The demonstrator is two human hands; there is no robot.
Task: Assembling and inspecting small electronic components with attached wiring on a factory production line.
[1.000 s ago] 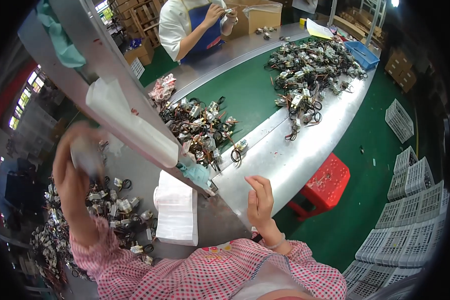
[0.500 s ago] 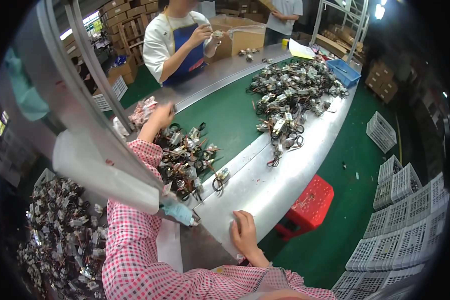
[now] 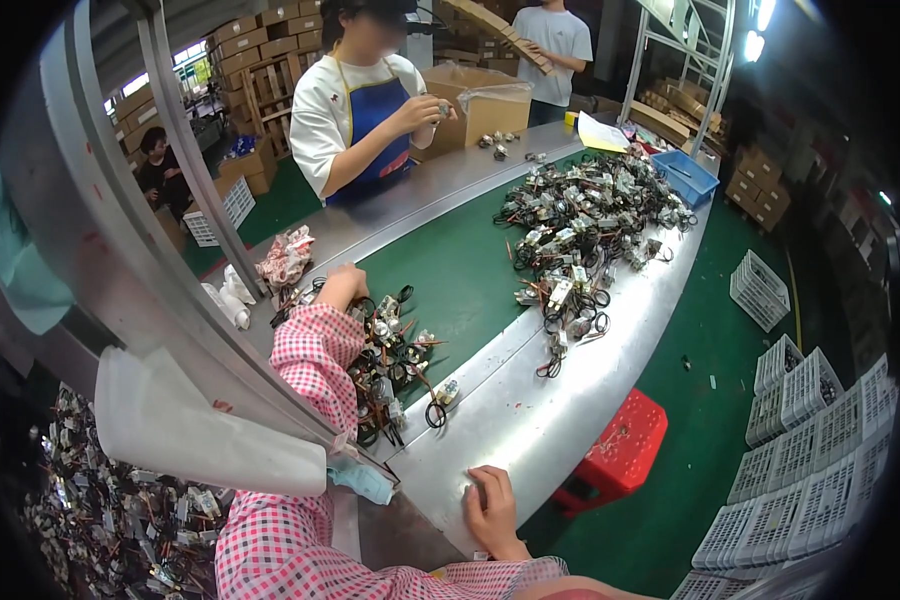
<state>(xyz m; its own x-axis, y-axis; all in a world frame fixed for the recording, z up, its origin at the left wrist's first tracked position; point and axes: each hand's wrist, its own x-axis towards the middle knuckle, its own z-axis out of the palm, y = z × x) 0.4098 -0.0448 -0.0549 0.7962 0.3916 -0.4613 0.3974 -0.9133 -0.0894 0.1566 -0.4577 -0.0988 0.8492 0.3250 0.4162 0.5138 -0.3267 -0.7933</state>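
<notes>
Two bare hands: one person's own, at a curved steel bench [image 3: 530, 405] with a green work surface [image 3: 445, 285].
Left hand [image 3: 343, 284]: at the far side of the near pile of wired components [image 3: 385, 365], back of the hand uppermost; fingertips hidden, so I cannot tell whether they pinch anything.
Right hand [image 3: 491, 515]: by the steel border, fingers loosely bent and parted from the thumb, nothing visible in its grasp.
Near pile: black cables, reddish leads and small pale housings in a tangle; just by the left hand, well apart from the right.
Loose component [image 3: 448, 392]: pale housing with a looped black cable, at the near end of that pile; beyond the right fingertips, not touching them.
Far heap [image 3: 590, 220]: more such components, across the green surface, well apart from both hands.
Housings: probably a better hold than thin leads; a steep lift should drag fewer neighbours.
Crossed cables: easing loops apart looks kinder to the joints than tugging.
Checked left sleeve [image 3: 315, 345]: close beside the pile; likely to snag leads, so best held high.
</notes>
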